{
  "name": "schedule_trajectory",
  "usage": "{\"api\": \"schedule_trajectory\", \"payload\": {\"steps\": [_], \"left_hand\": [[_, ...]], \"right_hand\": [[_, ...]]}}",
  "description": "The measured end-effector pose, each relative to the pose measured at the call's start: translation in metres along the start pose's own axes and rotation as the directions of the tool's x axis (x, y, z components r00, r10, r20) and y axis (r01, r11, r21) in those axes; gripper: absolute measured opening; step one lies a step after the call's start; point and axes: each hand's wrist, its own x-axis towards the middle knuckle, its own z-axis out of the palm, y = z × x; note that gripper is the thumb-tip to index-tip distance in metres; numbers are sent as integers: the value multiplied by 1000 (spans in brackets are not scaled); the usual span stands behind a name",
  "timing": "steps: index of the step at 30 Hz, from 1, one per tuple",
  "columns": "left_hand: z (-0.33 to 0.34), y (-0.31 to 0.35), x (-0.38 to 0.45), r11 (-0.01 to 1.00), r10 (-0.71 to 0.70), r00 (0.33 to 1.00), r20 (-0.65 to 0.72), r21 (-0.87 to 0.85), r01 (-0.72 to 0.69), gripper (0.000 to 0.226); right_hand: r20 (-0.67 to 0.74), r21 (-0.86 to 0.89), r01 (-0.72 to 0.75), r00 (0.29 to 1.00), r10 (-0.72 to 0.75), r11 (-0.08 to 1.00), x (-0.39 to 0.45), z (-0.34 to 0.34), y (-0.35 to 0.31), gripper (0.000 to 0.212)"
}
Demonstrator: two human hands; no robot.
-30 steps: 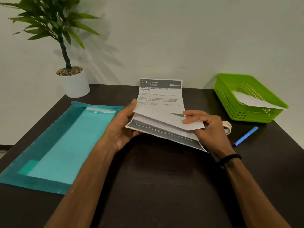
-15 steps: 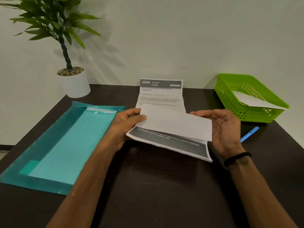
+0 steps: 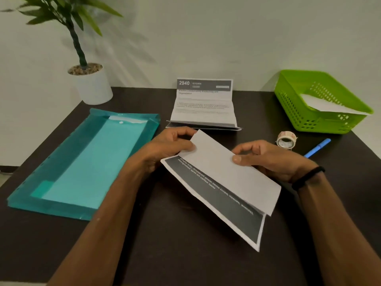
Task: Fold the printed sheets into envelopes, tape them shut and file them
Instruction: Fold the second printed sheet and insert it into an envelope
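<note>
Folding is in hand in the head view: a printed sheet point(image 3: 222, 182) is held above the counter point(image 3: 185, 244), pinched at its far corner by left hand point(image 3: 171, 145) fingers and at its upper edge by right hand point(image 3: 268, 159) fingers. Creasing flat is judged next, then tape point(image 3: 286, 139), beyond the right fingers.

Person, two bare forearms in view, no sleeves visible. Left hand point(image 3: 169, 145): no ring, band or glove seen. Right hand point(image 3: 270, 159): likewise bare; a narrow black wristband point(image 3: 308, 177) circled the wrist just behind it. Fingernails were short and unpainted.
</note>
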Motion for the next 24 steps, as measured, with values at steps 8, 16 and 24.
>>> {"api": "schedule_trajectory", "payload": {"steps": [8, 16, 24], "left_hand": [[25, -7, 2, 999, 9, 973, 232, 47, -20, 25], [25, -4, 2, 998, 40, 997, 73, 51, -44, 18], [15, -1, 2, 983, 149, 979, -138, -87, -162, 19]], "right_hand": [[-18, -60, 43, 999, -44, 997, 11, 17, -4, 14], [-139, -106, 172, 973, -186, 979, 20, 34, -7, 11], [-149, -68, 234, 959, -242, 970, 16, 30, -10, 7]]}}
